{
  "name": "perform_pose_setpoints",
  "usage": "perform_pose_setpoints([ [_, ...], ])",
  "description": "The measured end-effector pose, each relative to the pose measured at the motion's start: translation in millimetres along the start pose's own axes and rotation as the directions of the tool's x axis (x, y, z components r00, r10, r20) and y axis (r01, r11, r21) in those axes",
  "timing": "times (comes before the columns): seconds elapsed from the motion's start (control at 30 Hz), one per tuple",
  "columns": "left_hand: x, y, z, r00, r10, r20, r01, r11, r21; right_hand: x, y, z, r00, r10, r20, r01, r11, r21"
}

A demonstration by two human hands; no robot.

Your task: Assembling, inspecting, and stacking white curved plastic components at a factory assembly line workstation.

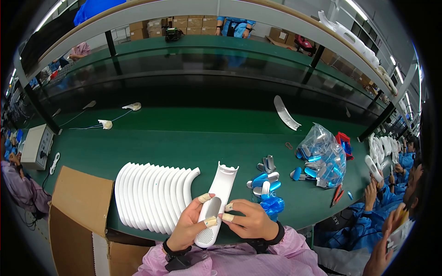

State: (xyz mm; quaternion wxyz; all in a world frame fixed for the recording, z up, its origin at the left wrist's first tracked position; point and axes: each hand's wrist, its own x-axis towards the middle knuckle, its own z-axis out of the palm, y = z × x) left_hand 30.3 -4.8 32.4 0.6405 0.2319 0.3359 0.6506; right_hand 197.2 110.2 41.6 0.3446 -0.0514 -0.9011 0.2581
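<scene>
A long white plastic shell (224, 181) is held in front of me, tilted, its notched end away from me and its end with small holes toward me. On its face sits a silver oval cover (213, 207). My left hand (189, 224) is closed round the shell's left side, finger and thumb beside the cover. From the right, my right hand (252, 221) pinches the shell's edge near the cover; the exact contact is partly hidden. Tape wraps several fingertips. Left of my hands stands a row of similar white curved shells (154, 195).
Right of my hands lie loose silver and blue-filmed covers (264, 181), crumpled blue film (272, 205), a clear bag of covers (324, 156), a red bin (344, 145) and red-handled pliers (337, 195). An open cardboard box (83, 188) stands left. Co-workers sit at right.
</scene>
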Motion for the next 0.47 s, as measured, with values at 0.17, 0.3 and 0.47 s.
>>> perform_pose_setpoints([
  [0.17, -4.2, -6.5, -9.3, 0.999, 0.031, 0.045, -0.025, 0.992, -0.123, 2.1, -0.6, 1.1, 1.000, -0.012, 0.002, 0.012, 0.999, 0.035],
  [0.3, -3.5, -9.1, -10.0, 0.997, 0.039, 0.066, -0.029, 0.989, -0.147, 0.3, -2.3, 1.4, 1.000, 0.007, -0.007, -0.007, 0.999, 0.051],
  [0.47, -2.9, -18.2, -17.1, 0.992, 0.078, 0.099, -0.059, 0.981, -0.182, 1.4, -12.8, -2.2, 0.998, -0.053, 0.039, 0.056, 0.996, -0.065],
])
